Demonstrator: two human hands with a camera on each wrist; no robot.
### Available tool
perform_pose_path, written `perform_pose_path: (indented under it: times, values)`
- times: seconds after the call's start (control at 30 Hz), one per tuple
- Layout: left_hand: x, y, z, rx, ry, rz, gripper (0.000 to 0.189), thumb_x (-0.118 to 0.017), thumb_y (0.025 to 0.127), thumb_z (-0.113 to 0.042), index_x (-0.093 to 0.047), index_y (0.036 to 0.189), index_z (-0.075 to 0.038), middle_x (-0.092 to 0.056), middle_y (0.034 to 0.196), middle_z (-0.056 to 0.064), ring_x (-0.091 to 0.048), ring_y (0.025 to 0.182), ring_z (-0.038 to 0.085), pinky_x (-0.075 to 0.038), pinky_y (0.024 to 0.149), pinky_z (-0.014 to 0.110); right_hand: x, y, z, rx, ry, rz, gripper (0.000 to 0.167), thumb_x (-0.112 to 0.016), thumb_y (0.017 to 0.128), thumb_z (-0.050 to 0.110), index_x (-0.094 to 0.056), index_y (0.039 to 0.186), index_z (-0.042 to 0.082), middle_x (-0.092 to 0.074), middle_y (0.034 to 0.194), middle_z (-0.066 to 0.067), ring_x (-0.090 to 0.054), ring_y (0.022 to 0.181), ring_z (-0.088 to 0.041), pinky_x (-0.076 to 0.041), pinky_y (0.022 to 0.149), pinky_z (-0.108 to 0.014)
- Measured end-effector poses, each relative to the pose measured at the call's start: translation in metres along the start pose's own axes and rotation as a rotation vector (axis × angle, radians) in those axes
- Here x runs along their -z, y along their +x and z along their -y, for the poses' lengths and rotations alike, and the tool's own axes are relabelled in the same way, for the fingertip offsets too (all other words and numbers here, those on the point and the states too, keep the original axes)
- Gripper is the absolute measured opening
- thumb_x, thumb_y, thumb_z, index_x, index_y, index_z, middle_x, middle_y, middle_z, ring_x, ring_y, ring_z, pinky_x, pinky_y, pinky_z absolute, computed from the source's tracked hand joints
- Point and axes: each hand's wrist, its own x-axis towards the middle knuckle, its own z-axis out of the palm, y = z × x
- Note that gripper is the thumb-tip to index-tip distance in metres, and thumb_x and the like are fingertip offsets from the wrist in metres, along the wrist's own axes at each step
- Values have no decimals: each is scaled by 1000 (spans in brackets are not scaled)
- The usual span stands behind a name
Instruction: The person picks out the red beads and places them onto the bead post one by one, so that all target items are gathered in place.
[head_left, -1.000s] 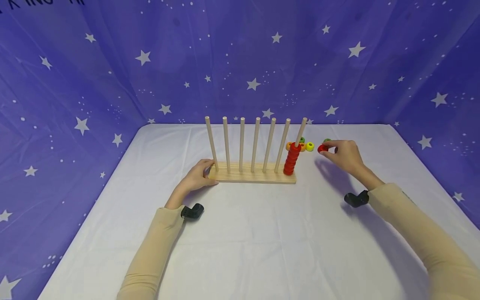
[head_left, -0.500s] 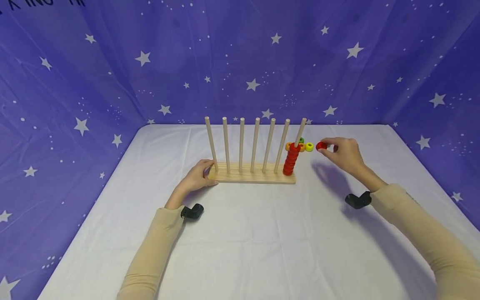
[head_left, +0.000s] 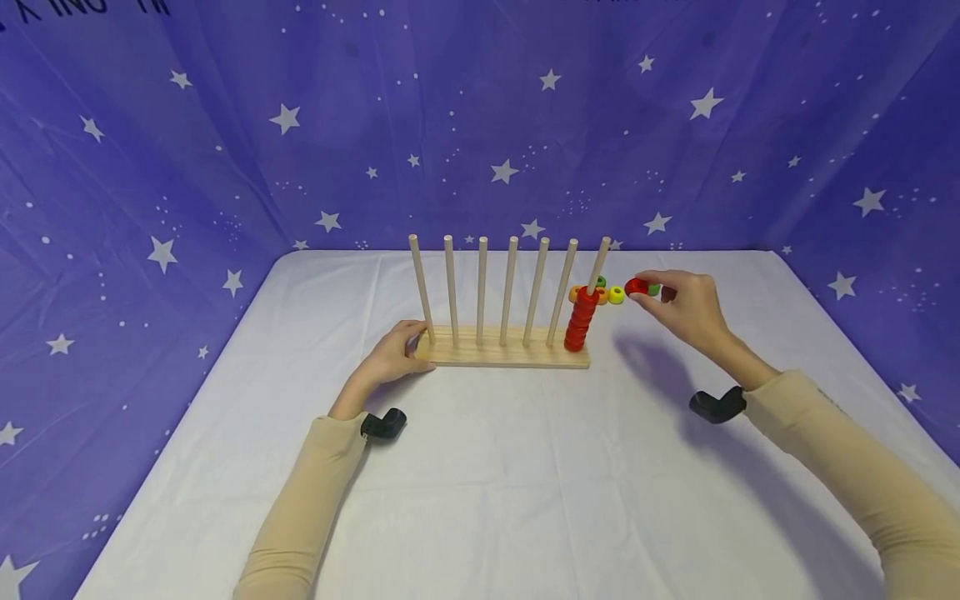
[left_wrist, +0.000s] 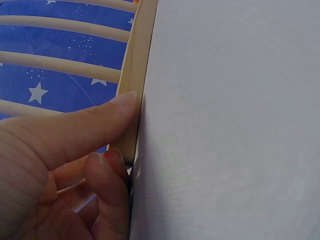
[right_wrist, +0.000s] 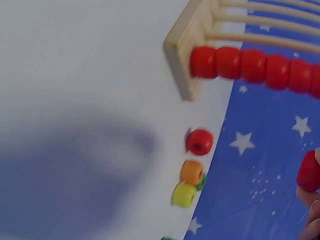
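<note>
A wooden peg stand [head_left: 502, 357] with a row of upright pegs stands on the table. My left hand [head_left: 388, 353] grips the left end of its base, thumb along the front edge and fingers at the end, as the left wrist view shows. Several red beads [head_left: 581, 321] are stacked on the rightmost peg, whose top half shows bare. To the right of that peg, my right hand [head_left: 692, 310] pinches one more red bead [head_left: 637, 287] between thumb and fingertips, above the table. This bead [right_wrist: 309, 171] also shows at the right edge of the right wrist view.
Behind the stacked peg lie loose beads: orange [head_left: 602, 296], yellow [head_left: 617, 295] and green [head_left: 600, 282]. Another green bead [head_left: 655, 290] shows by my right fingers. A loose red bead [right_wrist: 200, 142] lies near the base in the right wrist view. Starry blue cloth [head_left: 480, 125] surrounds the table.
My right hand, pinching the red bead, has shifted slightly left and up toward the stacked peg. My left hand stays on the base.
</note>
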Motion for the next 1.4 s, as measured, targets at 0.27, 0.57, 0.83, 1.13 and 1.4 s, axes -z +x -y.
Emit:
perform_pose_path:
  times: [0.27, 0.57, 0.83, 1.13, 1.4]
  values:
    - [1, 1, -1, -1, 8, -2, 76, -74, 77, -12, -35, 140, 7, -39, 141, 24, -45, 73, 15, -39, 66, 23, 4, 2, 18, 25, 88, -71, 28, -77, 73, 6, -72, 100, 1, -67, 72, -14, -40, 58, -4, -29, 52, -11]
    - [0, 1, -1, 6, 10, 5, 77, -74, 78, -13, -34, 140, 7, -38, 142, 23, -45, 74, 15, -39, 65, 23, 18, 10, 33, 31, 160, -189, 27, -76, 75, 4, -71, 101, 1, -68, 80, -18, -36, 59, 3, -30, 57, -9]
    - [1, 2, 1, 23, 0, 13, 77, -74, 78, -13, -34, 141, 6, -36, 143, 23, -45, 73, 15, -39, 64, 23, 27, 17, 41, 25, 191, -246, 31, -75, 75, 3, -70, 106, 0, -67, 83, -19, -35, 60, 4, -32, 59, -9]
    - [1, 2, 1, 40, -8, 13, 78, -74, 77, -13, -34, 141, 6, -36, 144, 23, -45, 74, 15, -39, 65, 24, 31, 23, 53, 32, 226, -258, 31, -74, 77, 5, -70, 108, 2, -67, 85, -16, -37, 62, 1, -34, 60, -8]
    - [0, 0, 0, 45, -7, 17, 78, -73, 78, -13, -32, 142, 5, -34, 145, 24, -46, 74, 15, -39, 65, 24, 28, 30, 61, 50, 262, -273, 33, -75, 75, 1, -70, 108, 2, -64, 81, -13, -38, 62, -2, -34, 60, -9]
